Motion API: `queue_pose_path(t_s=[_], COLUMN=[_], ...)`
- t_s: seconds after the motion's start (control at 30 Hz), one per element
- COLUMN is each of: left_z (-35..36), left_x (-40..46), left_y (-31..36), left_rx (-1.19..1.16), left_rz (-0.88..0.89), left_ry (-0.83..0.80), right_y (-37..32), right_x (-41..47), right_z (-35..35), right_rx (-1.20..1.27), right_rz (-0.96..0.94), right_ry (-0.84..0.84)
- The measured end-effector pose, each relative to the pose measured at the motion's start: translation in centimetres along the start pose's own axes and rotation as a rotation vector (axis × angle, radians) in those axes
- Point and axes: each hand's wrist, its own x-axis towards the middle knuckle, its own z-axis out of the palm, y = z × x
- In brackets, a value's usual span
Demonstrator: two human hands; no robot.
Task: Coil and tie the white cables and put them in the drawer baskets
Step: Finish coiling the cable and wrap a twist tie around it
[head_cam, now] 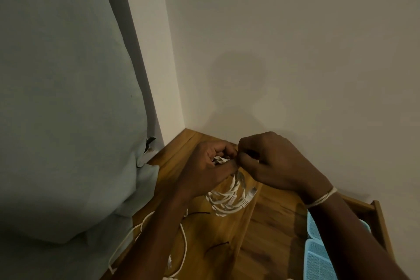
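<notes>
A coiled white cable point(227, 200) hangs above the wooden desktop point(268, 234), its plug ends dangling at the right of the coil. My left hand point(204, 168) grips the top of the coil, fingers curled round the strands. My right hand point(275, 163) pinches something small and dark at the top of the coil, right against my left fingers; what it is I cannot tell. A loose white cable point(181, 250) lies uncoiled on the desktop under my left forearm. Blue mesh baskets point(318, 261) sit in the open wooden drawer point(381, 223) at the lower right.
Two thin black ties lie on the desktop, one point(200, 213) near the coil and one point(218, 245) nearer me. A grey-green curtain point(68, 98) hangs at the left, touching the desk edge. White walls meet in the corner behind the desk.
</notes>
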Motion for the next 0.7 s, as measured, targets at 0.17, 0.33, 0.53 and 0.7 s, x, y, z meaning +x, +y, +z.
queue_pose_path(t_s=[0.17,0.33,0.53,0.7], left_z=[-0.7,-0.8,-0.5,-0.1], left_x=[-0.2,-1.6,-1.9,-1.8], left_y=[0.3,-0.4,-0.2,0.1], left_rx=[0.004,-0.12,-0.166,-0.181], left_rz=[0.016,-0.036,-0.101,-0.085], left_ry=[-0.007,-0.039,0.004,0.037], right_y=[-0.2,0.3,0.9,1.1], right_x=[0.2,0.4,0.4,0.6], right_z=[-0.4,-0.6,-0.1,-1.0], right_rx=[0.181,0.264,0.346,0.355], right_rz=[-0.042,-0.111,-0.08,-0.121], right_ry=[0.007,-0.064,-0.058,-0.076])
